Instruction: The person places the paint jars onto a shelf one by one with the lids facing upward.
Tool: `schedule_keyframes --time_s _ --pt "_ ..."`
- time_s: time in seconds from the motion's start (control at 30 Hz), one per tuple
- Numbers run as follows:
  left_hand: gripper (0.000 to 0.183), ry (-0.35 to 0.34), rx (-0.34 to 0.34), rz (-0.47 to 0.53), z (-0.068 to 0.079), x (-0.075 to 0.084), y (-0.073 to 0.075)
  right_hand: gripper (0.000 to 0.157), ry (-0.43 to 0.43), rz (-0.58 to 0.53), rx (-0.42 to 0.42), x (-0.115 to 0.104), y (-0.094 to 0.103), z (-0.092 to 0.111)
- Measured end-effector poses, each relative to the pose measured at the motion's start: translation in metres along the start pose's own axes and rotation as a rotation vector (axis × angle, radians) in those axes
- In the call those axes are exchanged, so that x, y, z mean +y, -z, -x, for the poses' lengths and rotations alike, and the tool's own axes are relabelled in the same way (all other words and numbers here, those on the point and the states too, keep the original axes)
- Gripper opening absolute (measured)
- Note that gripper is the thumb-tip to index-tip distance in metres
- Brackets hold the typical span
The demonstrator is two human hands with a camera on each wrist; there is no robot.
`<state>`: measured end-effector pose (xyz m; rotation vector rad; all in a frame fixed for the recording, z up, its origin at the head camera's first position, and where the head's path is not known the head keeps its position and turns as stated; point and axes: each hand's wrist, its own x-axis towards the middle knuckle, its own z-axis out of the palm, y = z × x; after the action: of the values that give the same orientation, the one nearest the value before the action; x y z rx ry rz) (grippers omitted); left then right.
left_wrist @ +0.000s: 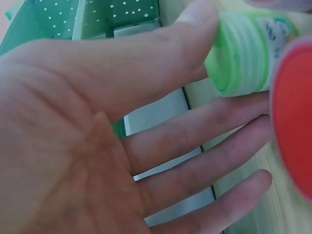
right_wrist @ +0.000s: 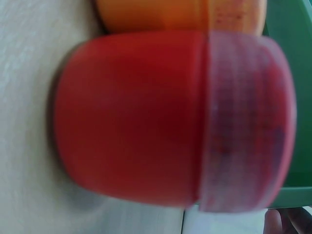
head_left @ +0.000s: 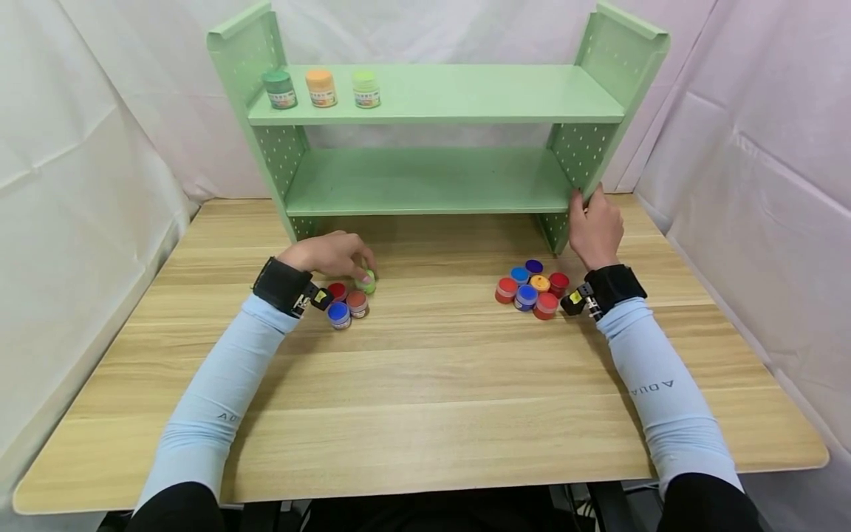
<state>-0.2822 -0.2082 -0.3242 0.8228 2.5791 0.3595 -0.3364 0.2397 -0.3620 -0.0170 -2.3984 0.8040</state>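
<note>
At the left group of small jars, my left hand [head_left: 332,253] pinches a light green jar [head_left: 365,284] between thumb and fingers. In the left wrist view that jar [left_wrist: 239,53] lies between the thumb and a finger, the other fingers stretched out below it. Beside it stand a blue-lidded jar [head_left: 338,316], a brownish-red jar [head_left: 357,304] and a red one [head_left: 337,291]. My right hand [head_left: 596,230] grips the lower front edge of the green shelf's [head_left: 439,209] right side panel. A red jar [right_wrist: 131,117] fills much of the right wrist view; the right fingertips show only at its corner.
Dark green [head_left: 280,90], orange [head_left: 321,89] and light green-lidded [head_left: 366,89] jars stand on the upper shelf board, toward the left. A cluster of several red, blue, purple and orange jars [head_left: 526,298] sits on the wooden table [head_left: 425,399], near my right wrist. White curtains surround the table.
</note>
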Motion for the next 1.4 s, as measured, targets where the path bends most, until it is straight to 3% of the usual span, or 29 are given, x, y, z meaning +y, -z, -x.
schedule_keyframes --time_s 0.47,0.83,1.0,1.23,1.4 --pt "0.025 -0.002 0.072 0.017 -0.007 0.001 -0.006 0.051 0.005 -0.002 0.007 -0.001 0.000 0.001" --pt "0.030 0.108 0.181 -0.069 -0.011 -0.001 -0.008 0.049 0.006 0.000 0.012 0.001 -0.002 0.000" --pt "0.035 0.143 0.181 -0.064 -0.010 -0.002 -0.008 0.049 0.013 -0.001 0.016 0.001 -0.002 0.000" --pt "0.039 0.098 0.141 -0.030 -0.009 -0.004 -0.007 0.050 0.009 0.001 0.014 0.001 -0.002 0.000" --pt "0.034 0.103 0.151 -0.050 -0.009 -0.004 -0.007 0.049 0.011 0.000 0.014 0.001 -0.002 0.000"
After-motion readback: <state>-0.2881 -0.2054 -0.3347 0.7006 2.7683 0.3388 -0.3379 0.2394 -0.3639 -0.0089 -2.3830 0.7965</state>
